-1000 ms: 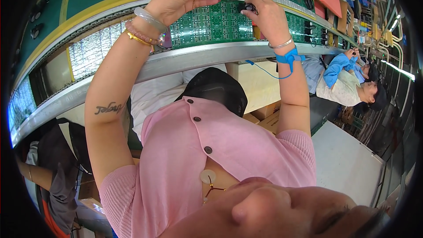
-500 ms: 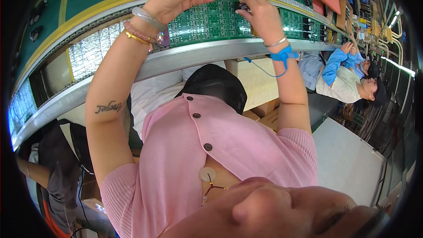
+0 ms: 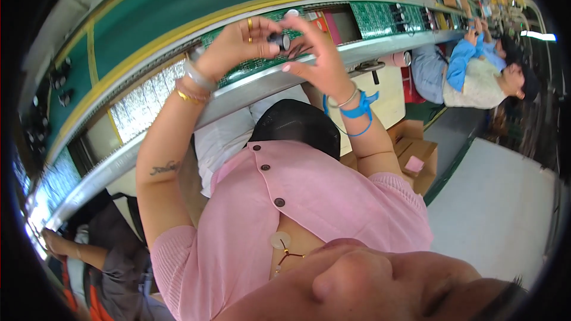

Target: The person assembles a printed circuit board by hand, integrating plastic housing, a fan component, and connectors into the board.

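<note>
My left hand (image 3: 241, 46) pinches a small black cylindrical part (image 3: 278, 41) with a pale round end between its thumb and fingers. Thin dark wires (image 3: 301, 49) trail from that part toward my right hand (image 3: 321, 56). The right thumb and forefinger are spread apart beside the cylinder, slightly blurred, with nothing plainly gripped. Below both hands lies a green circuit board panel (image 3: 238, 72), partly covered by them. A white round-topped piece (image 3: 291, 13) shows just past the right fingertips. A blue wrist strap (image 3: 364, 106) is on my right wrist.
A metal rail (image 3: 238, 92) runs along the near side of the work line. Beyond it stretches a green belt (image 3: 178, 9) with yellow edges. More circuit boards (image 3: 380, 19) bear black parts. Co-workers sit at right (image 3: 476, 77) and lower left (image 3: 119, 267). Cardboard boxes (image 3: 416, 148) stand below.
My right hand has left the board, moved left and nearer to me, and its fingers have spread. The left hand has lowered with the cylinder, bringing the hands together. The view has shifted.
</note>
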### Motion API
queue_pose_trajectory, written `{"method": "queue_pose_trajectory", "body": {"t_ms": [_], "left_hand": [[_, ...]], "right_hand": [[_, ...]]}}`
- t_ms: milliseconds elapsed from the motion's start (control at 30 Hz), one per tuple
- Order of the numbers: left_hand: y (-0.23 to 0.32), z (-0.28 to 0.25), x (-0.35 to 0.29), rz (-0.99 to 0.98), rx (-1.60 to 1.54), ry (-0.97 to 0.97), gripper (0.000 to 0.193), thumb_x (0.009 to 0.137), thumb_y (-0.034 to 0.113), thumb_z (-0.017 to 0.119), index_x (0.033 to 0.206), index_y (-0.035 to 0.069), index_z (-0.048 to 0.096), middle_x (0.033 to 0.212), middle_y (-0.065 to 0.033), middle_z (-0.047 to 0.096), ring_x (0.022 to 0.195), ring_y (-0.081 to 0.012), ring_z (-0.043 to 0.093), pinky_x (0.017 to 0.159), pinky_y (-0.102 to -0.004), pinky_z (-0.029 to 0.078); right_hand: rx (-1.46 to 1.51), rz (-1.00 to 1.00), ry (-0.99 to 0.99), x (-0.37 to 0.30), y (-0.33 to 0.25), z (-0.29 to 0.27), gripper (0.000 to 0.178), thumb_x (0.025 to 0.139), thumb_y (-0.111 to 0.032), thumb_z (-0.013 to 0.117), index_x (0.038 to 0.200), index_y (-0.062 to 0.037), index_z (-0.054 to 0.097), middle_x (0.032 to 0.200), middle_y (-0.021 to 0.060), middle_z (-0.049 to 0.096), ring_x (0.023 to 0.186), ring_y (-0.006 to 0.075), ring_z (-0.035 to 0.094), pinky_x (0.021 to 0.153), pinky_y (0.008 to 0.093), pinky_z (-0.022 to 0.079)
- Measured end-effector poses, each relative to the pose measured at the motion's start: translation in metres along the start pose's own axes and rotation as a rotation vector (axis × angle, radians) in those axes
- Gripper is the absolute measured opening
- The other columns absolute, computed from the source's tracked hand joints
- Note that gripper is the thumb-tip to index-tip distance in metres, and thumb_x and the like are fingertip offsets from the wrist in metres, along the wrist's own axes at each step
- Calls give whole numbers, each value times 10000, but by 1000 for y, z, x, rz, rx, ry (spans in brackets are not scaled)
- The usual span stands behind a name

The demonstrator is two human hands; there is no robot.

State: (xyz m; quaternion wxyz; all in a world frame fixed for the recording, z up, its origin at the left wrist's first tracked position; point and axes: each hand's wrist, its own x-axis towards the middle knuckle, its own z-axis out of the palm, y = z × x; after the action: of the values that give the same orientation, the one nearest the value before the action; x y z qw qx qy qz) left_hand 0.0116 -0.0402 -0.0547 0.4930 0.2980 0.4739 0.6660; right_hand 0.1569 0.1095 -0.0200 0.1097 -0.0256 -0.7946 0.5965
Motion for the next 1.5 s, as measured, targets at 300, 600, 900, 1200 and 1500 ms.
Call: {"method": "queue_pose_trajectory", "body": {"t_ms": [300, 600, 900, 1200, 1500], "left_hand": [[-4, 20, 0, -181, 203, -63, 475, 791, -38, 698, 1203, -11, 463, 1009, -77, 616, 877, -115, 599, 784, -245, 500], [43, 14, 66, 561, 1649, -45, 392, 701, -88, 656, 1070, 43, 641, 1051, -70, 637, 889, -241, 615, 782, -319, 513], [40, 7, 86, 434, 1783, -367, 458, 631, -10, 686, 1082, 56, 641, 954, -73, 613, 828, -232, 612, 700, -318, 519], [49, 13, 99, 394, 1859, -554, 457, 630, 32, 679, 1084, 20, 629, 952, -69, 603, 842, -226, 605, 691, -317, 520], [49, 6, 96, 367, 1778, -537, 437, 668, 68, 680, 1103, 66, 634, 976, -59, 602, 875, -240, 593, 702, -327, 514]], "right_hand": [[85, 58, 25, -27, 18, -9, 347, 784, -64, 695, 1121, -50, 613, 1117, 80, 591, 927, 168, 605, 794, 278, 509], [-132, -127, 125, -20, 56, -13, 297, 738, -88, 687, 1026, -86, 617, 1003, 51, 614, 884, 250, 617, 749, 332, 513], [-133, -133, 89, -19, 57, -4, 274, 732, -123, 678, 986, -104, 576, 930, 30, 566, 823, 224, 615, 678, 331, 512], [-139, -162, 76, -19, 58, -3, 292, 723, -116, 690, 976, -97, 547, 921, 39, 535, 827, 211, 606, 682, 311, 512], [-68, -137, 36, -18, 57, -6, 309, 714, -90, 691, 999, -90, 573, 949, 43, 567, 852, 226, 609, 706, 331, 511]]}}
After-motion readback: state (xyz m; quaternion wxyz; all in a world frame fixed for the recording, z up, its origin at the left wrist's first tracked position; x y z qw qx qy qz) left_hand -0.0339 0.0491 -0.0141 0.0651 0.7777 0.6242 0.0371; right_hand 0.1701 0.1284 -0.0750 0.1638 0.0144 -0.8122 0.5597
